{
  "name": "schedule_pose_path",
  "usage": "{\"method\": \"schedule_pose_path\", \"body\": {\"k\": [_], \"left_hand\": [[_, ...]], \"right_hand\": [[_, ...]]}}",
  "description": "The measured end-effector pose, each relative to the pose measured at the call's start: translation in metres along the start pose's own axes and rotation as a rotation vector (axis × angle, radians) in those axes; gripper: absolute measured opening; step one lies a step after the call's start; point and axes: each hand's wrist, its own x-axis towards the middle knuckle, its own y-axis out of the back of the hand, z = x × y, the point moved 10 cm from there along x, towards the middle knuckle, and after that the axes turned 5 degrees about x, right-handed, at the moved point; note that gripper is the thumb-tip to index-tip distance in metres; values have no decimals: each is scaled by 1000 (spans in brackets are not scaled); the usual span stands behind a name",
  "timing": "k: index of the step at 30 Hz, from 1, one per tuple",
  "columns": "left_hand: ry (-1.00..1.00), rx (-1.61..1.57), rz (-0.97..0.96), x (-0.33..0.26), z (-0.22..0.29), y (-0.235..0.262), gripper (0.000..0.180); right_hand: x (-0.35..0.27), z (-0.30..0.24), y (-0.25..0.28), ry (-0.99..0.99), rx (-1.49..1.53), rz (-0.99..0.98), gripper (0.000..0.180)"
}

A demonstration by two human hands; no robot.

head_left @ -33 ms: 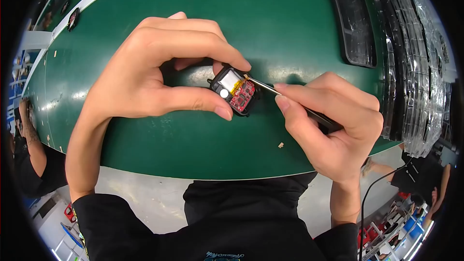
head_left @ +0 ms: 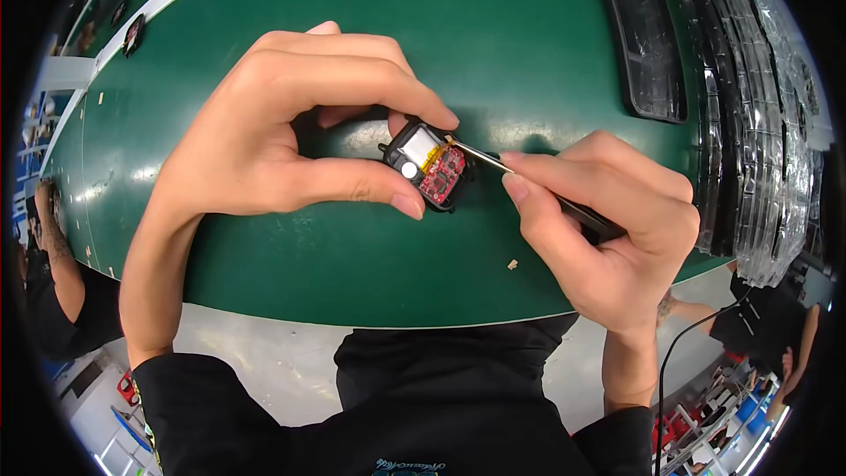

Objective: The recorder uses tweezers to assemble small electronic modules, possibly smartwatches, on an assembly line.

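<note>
Between its thumb and forefinger, my left hand (head_left: 282, 115) grips a small black electronic device (head_left: 408, 137) with its case open, above the table. Inside lie a silver battery pouch (head_left: 421, 145) edged with yellow tape, a white round part (head_left: 409, 170) and a red circuit board (head_left: 443, 175). My right hand (head_left: 617, 220) pinches slim dark tweezers (head_left: 483, 157) with a bright metal tip. That tip reaches the upper right corner of the open case, beside my left forefinger. Whether it holds anything there is too small to tell.
A black tray (head_left: 650, 62) lies at the far right of the green table (head_left: 493, 44), beside a tall stack of clear and black plastic trays (head_left: 758, 123). Another small device (head_left: 134, 35) sits at the far left edge. Co-workers' arms (head_left: 57, 242) show at both sides.
</note>
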Motion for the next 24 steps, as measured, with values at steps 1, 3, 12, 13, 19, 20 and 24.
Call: {"method": "schedule_pose_path", "body": {"k": [1, 3, 12, 13, 19, 20, 24], "left_hand": [[-5, -2, 2, 0, 1, 0, 65], [-8, -4, 3, 0, 2, 0, 66], [-91, 69, -12, 4, 14, -1, 54], [-90, 74, -12, 5, 15, -1, 53], [-93, 79, 0, 2, 14, -2, 52], [-96, 76, 2, 3, 14, -2, 52], [-99, 76, -4, 2, 15, 0, 52]], "right_hand": [[0, 0, 0, -4, 0, 1, 24], [0, 0, -1, 0, 1, -4, 24], [0, -1, -4, 3, 9, 4, 23], [0, -2, -3, 17, 7, 9, 23], [-2, -4, -4, 76, 0, 10, 23], [-3, -6, -5, 76, -3, 11, 23], [-2, -6, -3, 60, -14, 48, 21]]}}
